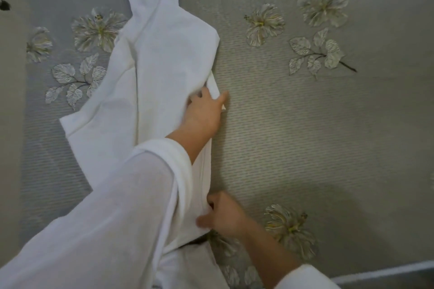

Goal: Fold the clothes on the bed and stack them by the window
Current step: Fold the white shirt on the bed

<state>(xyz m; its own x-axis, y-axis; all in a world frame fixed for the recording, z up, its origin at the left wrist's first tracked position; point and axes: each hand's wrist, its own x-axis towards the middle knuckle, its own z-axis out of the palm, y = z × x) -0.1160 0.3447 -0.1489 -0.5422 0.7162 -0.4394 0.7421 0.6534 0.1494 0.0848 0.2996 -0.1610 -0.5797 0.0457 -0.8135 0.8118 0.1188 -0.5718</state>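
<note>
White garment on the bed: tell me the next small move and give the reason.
The white garment lies spread on the bedspread; the left hand grips its right edge farther up, the right hand pinches it nearer the person. So probably lift that edge and carry it leftward for a lengthwise fold.
</note>
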